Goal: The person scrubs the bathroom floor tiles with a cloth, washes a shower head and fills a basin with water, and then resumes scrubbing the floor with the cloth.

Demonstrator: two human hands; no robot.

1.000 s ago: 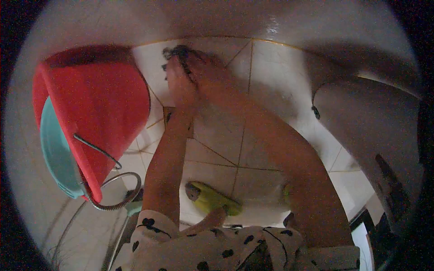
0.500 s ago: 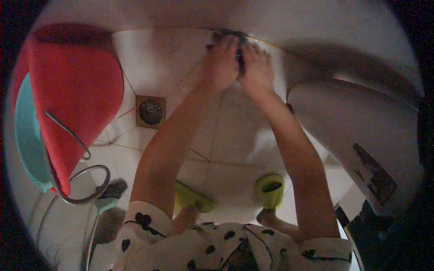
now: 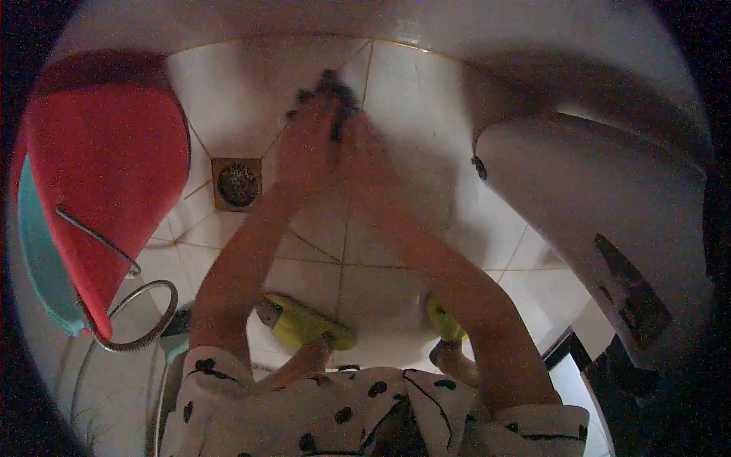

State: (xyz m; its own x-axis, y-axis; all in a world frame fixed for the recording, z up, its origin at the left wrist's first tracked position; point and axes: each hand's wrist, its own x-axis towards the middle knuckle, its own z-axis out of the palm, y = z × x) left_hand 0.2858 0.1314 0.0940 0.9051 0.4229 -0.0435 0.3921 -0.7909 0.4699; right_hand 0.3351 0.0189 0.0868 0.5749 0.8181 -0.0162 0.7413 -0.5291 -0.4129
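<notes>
Side by side, both my hands press on a dark, crumpled cloth-like item (image 3: 329, 85) low over the tiled floor (image 3: 403, 99). My left hand (image 3: 307, 141) covers its left part, with dark bits showing past the fingertips. My right hand (image 3: 364, 145) lies against its right side, close beside the left. Both hands are blurred, and the item's exact nature is unclear. A square floor drain (image 3: 237, 185) sits to the left of my left forearm.
At the left stand a red basin (image 3: 114, 160) and a teal basin (image 3: 42, 251), with a metal hose (image 3: 164, 320) beside them. A pale rounded container (image 3: 594, 198) is at the right. My feet wear yellow-green slippers (image 3: 304, 324) (image 3: 445, 318).
Both hands and the dark item went right and away, then came back left and nearer. The view has shifted, and the drain now shows fully, where my arm had covered it.
</notes>
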